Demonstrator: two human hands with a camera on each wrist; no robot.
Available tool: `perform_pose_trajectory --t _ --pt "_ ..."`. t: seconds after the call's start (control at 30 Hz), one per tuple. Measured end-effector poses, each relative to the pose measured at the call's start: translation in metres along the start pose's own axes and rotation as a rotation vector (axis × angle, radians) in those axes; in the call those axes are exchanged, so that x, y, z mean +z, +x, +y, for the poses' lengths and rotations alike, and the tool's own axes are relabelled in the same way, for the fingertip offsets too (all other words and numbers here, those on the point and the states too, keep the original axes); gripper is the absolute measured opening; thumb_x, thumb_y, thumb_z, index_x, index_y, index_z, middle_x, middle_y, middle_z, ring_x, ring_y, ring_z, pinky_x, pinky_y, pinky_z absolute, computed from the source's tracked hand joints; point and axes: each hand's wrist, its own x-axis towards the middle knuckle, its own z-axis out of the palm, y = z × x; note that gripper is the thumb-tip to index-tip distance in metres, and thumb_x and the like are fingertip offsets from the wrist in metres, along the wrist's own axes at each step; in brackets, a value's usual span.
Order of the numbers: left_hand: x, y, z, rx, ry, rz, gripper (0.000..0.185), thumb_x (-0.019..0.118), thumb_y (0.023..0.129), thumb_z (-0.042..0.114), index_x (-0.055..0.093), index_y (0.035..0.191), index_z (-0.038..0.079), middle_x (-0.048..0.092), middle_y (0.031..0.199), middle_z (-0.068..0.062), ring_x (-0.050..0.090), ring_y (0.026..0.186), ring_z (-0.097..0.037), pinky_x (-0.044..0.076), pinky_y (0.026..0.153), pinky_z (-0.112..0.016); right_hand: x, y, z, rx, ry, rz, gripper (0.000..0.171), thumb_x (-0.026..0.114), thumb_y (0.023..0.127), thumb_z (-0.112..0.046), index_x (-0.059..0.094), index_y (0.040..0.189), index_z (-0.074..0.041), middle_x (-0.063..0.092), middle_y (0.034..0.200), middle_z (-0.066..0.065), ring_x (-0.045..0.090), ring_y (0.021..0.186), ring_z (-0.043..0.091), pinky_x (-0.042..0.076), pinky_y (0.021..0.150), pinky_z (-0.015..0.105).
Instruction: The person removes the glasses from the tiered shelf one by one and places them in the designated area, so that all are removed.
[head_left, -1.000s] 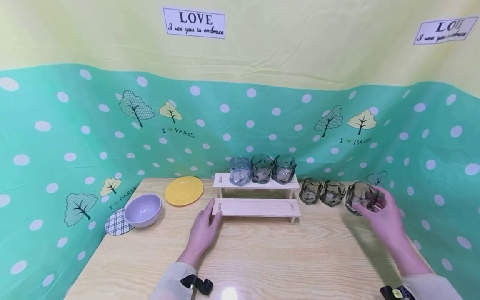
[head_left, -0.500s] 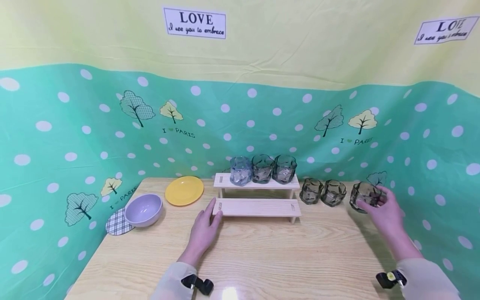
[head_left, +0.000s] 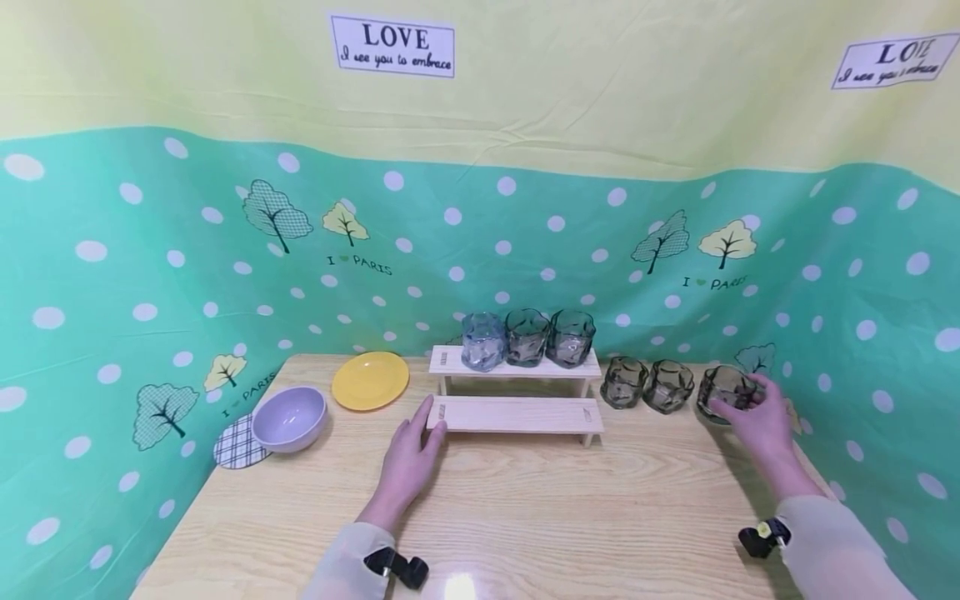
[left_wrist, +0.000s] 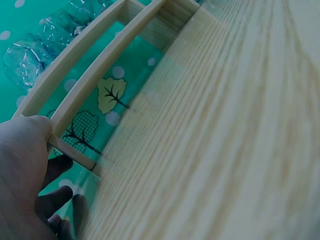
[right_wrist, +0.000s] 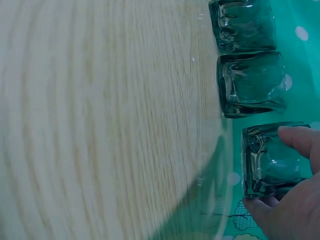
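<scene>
My right hand (head_left: 767, 423) holds a smoky grey, wavy-walled glass (head_left: 724, 393) at the table's far right, thumb on the near side. Whether its base touches the table I cannot tell. Two similar glasses, one (head_left: 668, 387) nearer my hand and another (head_left: 624, 383) by the rack, stand close together to its left. My left hand (head_left: 408, 458) grips the left end of the lower step of a two-step wooden rack (head_left: 513, 415). In the left wrist view the thumb lies on the step's corner, fingers below it. A bluish glass (head_left: 482, 343) and two dark glasses (head_left: 527, 338) stand on the upper step.
Left of the rack lies a yellow plate (head_left: 371, 381). A lilac bowl (head_left: 290, 419) sits farther left, partly over a checked round mat (head_left: 238, 443). Polka-dotted green cloth (head_left: 480, 225) hangs behind and on both sides of the wooden table (head_left: 525, 517).
My right hand and its glass have moved slightly right and away, then a little back left; the right forearm has swung left. The left hand stays on the rack.
</scene>
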Motion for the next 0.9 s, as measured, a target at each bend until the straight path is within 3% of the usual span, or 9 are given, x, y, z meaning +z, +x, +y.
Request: perform_pose_trajectory --t 0.17,0.33,0.43,0.53,0.6,0.9 --pt "0.000 0.002 -0.001 0.011 0.007 0.008 0.062 0.059 0.116 0.039 0.042 0.172 0.018 0.051 0.166 -0.022 0.035 0.154 -0.061 0.031 0.124 -0.075 0.005 0.004 0.002 0.051 0.020 0.016 0.111 0.083 0.102 -0.033 0.005 0.177 -0.006 0.026 0.170 0.041 0.037 0.149 0.062 0.040 0.119 0.073" --pt "0.001 0.001 -0.001 0.007 0.004 0.006 0.063 0.060 0.116 0.038 0.041 0.173 0.018 0.051 0.166 -0.023 0.036 0.154 -0.060 0.031 0.124 -0.075 0.010 0.007 0.005 0.061 0.026 0.047 0.106 0.082 0.102 -0.028 0.010 0.177 -0.006 0.030 0.169 0.040 0.041 0.147 0.058 0.047 0.115 0.067" --pt "0.001 0.000 0.000 0.007 0.010 0.007 0.062 0.059 0.116 0.038 0.041 0.173 0.018 0.050 0.166 -0.024 0.036 0.154 -0.061 0.032 0.123 -0.076 0.014 0.009 0.008 0.053 0.033 0.055 0.103 0.082 0.102 -0.026 0.013 0.176 -0.005 0.036 0.165 0.038 0.046 0.143 0.053 0.058 0.098 0.045" --pt "0.001 0.000 0.000 0.006 0.013 0.008 0.062 0.058 0.116 0.039 0.041 0.172 0.018 0.050 0.166 -0.024 0.036 0.154 -0.061 0.031 0.123 -0.076 0.016 0.011 0.010 0.041 0.036 0.054 0.102 0.082 0.103 -0.027 0.014 0.175 -0.003 0.041 0.162 0.037 0.050 0.138 0.050 0.053 0.076 0.020" --pt "0.001 0.000 0.000 0.005 0.011 0.009 0.062 0.058 0.116 0.040 0.042 0.172 0.018 0.050 0.166 -0.024 0.036 0.154 -0.061 0.031 0.123 -0.076 0.018 0.012 0.012 0.032 0.041 0.055 0.101 0.082 0.103 -0.027 0.014 0.174 -0.002 0.041 0.161 0.037 0.050 0.137 0.049 0.049 0.069 0.013" --pt "0.001 0.000 0.000 0.009 0.004 0.011 0.063 0.060 0.116 0.039 0.042 0.172 0.018 0.051 0.165 -0.024 0.036 0.154 -0.060 0.031 0.125 -0.074 0.027 0.019 0.016 0.016 0.042 0.057 0.099 0.083 0.102 -0.025 0.017 0.172 -0.002 0.046 0.154 0.032 0.054 0.132 0.045 0.052 0.074 0.016"
